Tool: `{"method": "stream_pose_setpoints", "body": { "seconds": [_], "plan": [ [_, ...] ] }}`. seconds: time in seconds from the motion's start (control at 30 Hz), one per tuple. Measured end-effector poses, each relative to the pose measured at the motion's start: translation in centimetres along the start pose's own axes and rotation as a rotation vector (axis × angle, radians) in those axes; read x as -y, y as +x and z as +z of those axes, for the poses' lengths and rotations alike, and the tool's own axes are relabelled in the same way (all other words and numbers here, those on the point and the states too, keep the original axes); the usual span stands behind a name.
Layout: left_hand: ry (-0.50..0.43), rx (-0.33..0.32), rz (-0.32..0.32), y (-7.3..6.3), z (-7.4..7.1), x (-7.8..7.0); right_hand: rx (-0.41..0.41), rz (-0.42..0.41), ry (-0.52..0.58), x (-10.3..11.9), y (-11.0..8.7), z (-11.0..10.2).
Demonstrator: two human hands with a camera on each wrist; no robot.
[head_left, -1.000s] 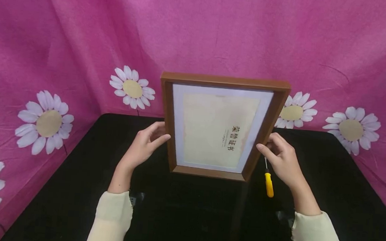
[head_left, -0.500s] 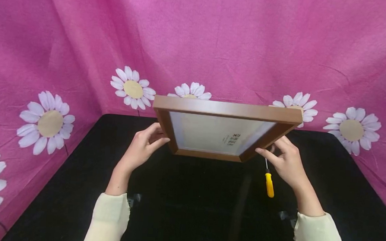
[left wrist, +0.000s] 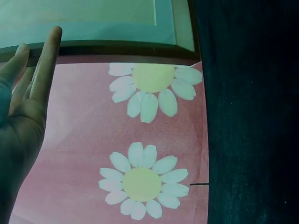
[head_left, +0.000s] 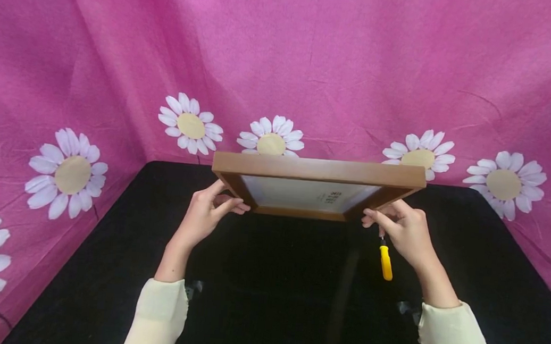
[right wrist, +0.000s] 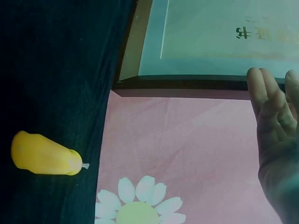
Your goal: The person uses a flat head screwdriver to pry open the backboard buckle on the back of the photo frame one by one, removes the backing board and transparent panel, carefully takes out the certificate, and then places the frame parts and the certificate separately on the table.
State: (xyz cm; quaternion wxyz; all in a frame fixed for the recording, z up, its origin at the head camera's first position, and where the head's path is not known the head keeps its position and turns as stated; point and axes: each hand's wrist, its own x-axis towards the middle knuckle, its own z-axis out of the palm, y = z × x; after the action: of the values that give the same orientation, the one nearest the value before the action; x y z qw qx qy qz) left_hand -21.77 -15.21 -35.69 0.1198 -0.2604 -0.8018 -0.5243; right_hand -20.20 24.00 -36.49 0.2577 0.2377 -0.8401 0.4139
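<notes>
A brown picture frame [head_left: 319,169] is between the two hands, its top rail leaning toward me so the pale certificate [head_left: 298,195] inside looks foreshortened. At its left side, my left hand [head_left: 200,217] grips the rail, thumb in front and some fingers behind. My right hand [head_left: 405,234] holds the opposite side in the same way. In the left wrist view, long fingers [left wrist: 49,65] reach over the frame's edge. A yellow-handled screwdriver [head_left: 385,262] lies just below the right hand, which hides most of its shaft.
Black cloth [head_left: 285,300] covers the table. Behind it and on the left hangs a pink curtain [head_left: 312,52] with large white daisies [head_left: 73,174]. Small dark objects [head_left: 195,286] show beside both sleeve cuffs.
The frame has tipped, its top edge coming down and toward me, so its front shows much less. Both hands keep hold at its sides. The screwdriver stays in place.
</notes>
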Motion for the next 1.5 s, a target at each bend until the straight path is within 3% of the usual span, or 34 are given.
{"method": "stream_pose_setpoints", "body": {
  "seconds": [0.13, 0.27, 0.5, 0.67, 0.97, 1.17, 1.23, 1.33, 1.5],
  "plan": [
    [-0.007, -0.028, -0.010, -0.06, 0.08, 0.33, 0.045, 0.039, 0.126, -0.26, -0.06, 0.19],
    [0.002, -0.049, 0.044, -0.14, 0.07, 0.65, 0.064, 0.033, 0.253, -0.51, -0.35, 0.24],
    [-0.019, -0.081, 0.075, -0.31, 0.16, 0.67, 0.089, 0.143, 0.350, -0.64, -0.59, 0.32],
    [-0.037, -0.080, 0.081, -0.55, 0.06, 0.94, 0.116, 0.142, 0.441, -0.63, -0.44, 0.26],
    [-0.178, -0.074, -0.006, -0.56, 0.03, 0.80, 0.119, 0.213, 0.528, -0.33, -0.41, -0.01],
    [-0.163, -0.133, -0.059, -0.35, 0.38, 0.79, 0.114, 0.289, 0.511, -0.28, -0.34, 0.18],
    [-0.173, -0.147, -0.089, -0.32, 0.51, 0.85, 0.116, 0.301, 0.557, -0.23, -0.34, 0.31],
    [-0.202, -0.148, -0.101, -0.28, 0.63, 0.93, 0.110, 0.312, 0.622, -0.15, -0.33, 0.53],
    [-0.203, -0.141, -0.124, -0.17, 0.78, 1.03, 0.077, 0.317, 0.574, -0.15, -0.36, 0.78]
  ]
}}
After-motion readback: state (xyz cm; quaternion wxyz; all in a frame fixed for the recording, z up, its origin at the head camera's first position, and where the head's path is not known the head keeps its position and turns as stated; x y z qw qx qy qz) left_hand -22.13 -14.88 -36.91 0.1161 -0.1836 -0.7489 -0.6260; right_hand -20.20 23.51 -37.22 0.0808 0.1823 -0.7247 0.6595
